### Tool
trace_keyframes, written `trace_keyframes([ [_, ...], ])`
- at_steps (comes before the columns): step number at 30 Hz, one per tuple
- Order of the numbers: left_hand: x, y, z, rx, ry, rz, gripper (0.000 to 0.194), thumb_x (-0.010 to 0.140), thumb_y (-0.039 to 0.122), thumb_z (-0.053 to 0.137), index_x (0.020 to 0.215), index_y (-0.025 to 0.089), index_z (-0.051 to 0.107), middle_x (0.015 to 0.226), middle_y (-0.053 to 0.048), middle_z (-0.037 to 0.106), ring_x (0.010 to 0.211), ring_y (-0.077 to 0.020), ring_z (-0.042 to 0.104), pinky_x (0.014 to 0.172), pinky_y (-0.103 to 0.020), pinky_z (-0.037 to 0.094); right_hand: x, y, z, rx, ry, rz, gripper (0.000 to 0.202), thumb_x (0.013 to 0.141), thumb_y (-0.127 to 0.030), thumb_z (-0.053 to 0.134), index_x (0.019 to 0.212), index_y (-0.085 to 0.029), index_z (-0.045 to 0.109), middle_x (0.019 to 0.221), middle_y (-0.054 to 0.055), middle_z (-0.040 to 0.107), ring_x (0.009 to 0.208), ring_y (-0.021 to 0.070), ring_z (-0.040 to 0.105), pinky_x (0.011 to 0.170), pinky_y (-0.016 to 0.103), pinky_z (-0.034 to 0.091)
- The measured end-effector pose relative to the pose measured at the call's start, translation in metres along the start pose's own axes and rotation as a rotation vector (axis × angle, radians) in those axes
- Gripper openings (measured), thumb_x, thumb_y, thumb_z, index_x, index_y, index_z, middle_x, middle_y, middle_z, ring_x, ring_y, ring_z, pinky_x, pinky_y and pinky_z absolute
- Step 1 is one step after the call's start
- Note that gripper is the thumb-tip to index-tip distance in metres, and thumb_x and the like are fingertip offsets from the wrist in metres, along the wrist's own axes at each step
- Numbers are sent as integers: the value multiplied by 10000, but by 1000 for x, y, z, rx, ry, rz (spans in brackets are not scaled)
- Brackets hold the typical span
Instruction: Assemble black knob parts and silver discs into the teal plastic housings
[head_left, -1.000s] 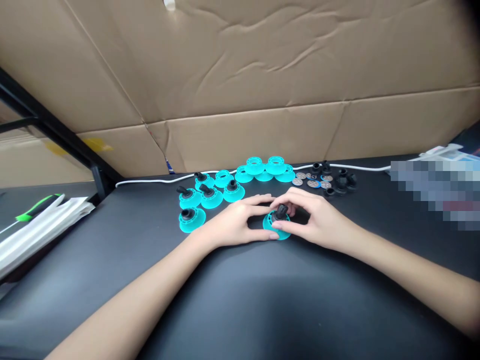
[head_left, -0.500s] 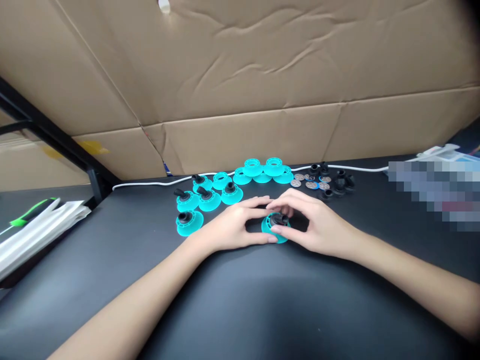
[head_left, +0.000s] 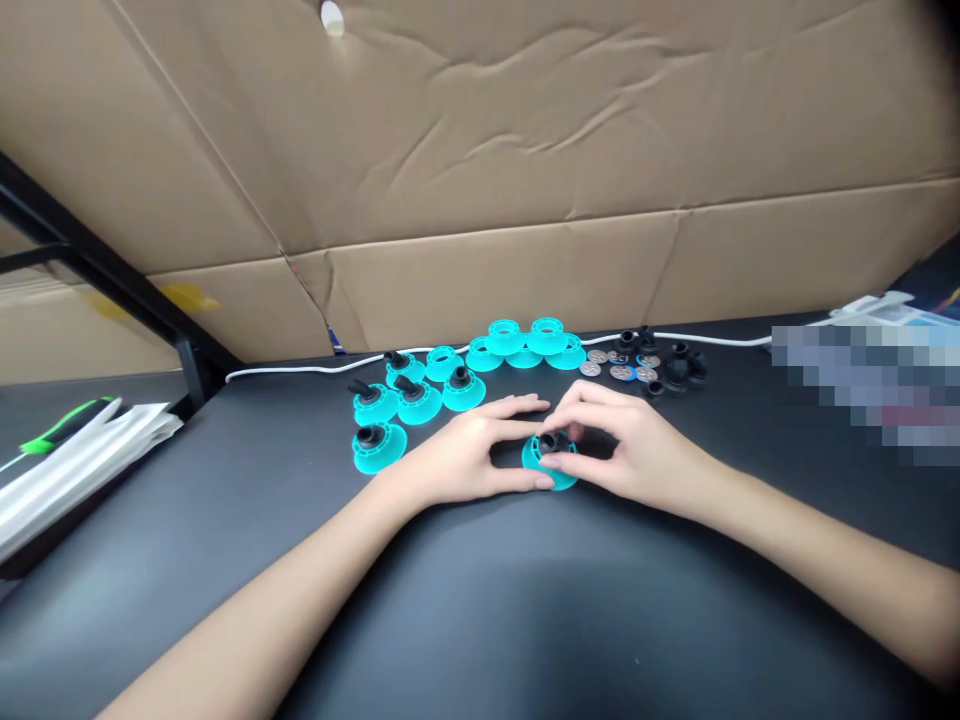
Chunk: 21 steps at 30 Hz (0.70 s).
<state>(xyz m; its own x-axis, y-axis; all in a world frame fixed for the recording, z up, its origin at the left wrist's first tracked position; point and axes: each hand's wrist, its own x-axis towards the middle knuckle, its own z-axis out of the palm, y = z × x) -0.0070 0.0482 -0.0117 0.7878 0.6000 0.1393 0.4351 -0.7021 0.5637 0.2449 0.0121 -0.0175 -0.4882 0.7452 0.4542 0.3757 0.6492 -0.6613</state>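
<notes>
On the dark table, a turquoise flared ring (head_left: 559, 477) stands between my hands with a black nozzle-like part (head_left: 553, 442) in its top. My left hand (head_left: 480, 450) steadies the ring's left side, thumb at its front edge and fingers behind. My right hand (head_left: 619, 435) pinches the black part between thumb and fingers. To the left are several turquoise rings with black parts in them, one of them (head_left: 380, 447) nearest my left forearm. Farther back, plain turquoise rings (head_left: 503, 340) are partly stacked.
Several round metallic discs (head_left: 622, 373) and loose black parts (head_left: 679, 368) lie behind my right hand. A white cable (head_left: 322, 367) runs along the cardboard wall (head_left: 487, 270). Far left are a green-black tool (head_left: 71, 424) and white packets (head_left: 97, 465); a clear container (head_left: 885, 310) is far right.
The black part has turned in the ring, its opening now facing more toward me. My right fingers have closed in around it. My left hand has hardly moved.
</notes>
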Motion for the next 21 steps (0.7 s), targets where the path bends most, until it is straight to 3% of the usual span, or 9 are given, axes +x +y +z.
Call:
trace_keyframes([
  [4, -1, -1, 0, -5, 4, 10, 646, 913, 548, 793, 1493, 301, 650, 1680, -69, 482, 1544, -337, 486, 1292, -461, 420, -1, 1, -11, 50, -119, -28, 329, 1006, -270, 703, 1334, -272, 729, 1127, 68, 751, 884, 192, 686, 865, 365, 582],
  [7, -1, -1, 0, -8, -1, 13, 614, 913, 534, 799, 1475, 328, 664, 1674, -57, 492, 1549, -334, 479, 1291, -478, 420, 2, 3, -20, 53, -178, -45, 343, 1032, -227, 653, 1358, -301, 731, 1109, 53, 777, 931, 194, 721, 881, 350, 579],
  [14, 0, 2, 0, -26, 6, 23, 557, 899, 489, 825, 1408, 289, 721, 1671, -91, 493, 1543, -349, 484, 1280, -500, 431, 2, 3, -5, -9, -41, -11, 225, 964, -269, 765, 1186, -227, 763, 941, 41, 725, 798, 180, 677, 781, 328, 578],
  [17, 1, 3, 0, -42, 12, 55, 454, 903, 467, 825, 1300, 250, 780, 1653, -101, 516, 1502, -344, 538, 1250, -467, 474, 0, 2, 2, -38, 35, -10, 371, 961, -302, 772, 1323, -243, 712, 986, 50, 687, 820, 189, 653, 790, 348, 585],
  [21, 0, 2, 0, -49, 16, 51, 465, 916, 476, 811, 1330, 269, 763, 1642, -87, 533, 1494, -329, 548, 1254, -465, 468, 0, 3, -2, 35, -84, -79, 383, 1063, -261, 607, 1439, -298, 668, 1205, 89, 716, 999, 212, 687, 909, 382, 590],
])
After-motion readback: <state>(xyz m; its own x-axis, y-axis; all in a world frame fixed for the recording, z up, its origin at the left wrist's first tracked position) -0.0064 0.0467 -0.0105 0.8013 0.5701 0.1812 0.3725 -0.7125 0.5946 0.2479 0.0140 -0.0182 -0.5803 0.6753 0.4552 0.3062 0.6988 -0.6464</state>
